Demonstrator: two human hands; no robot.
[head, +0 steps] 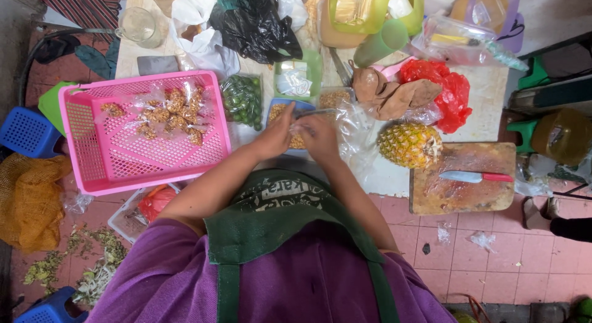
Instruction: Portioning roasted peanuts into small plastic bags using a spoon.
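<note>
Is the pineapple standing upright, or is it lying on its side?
On its side. The pineapple lies lengthwise on the table, touching the wooden cutting board; no leafy crown shows.

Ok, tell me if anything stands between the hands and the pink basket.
Nothing visible does. The left hand and right hand work a clear bag over the blue tray. The pink basket sits just to the left; the bag of limes lies further back, off that path.
</note>
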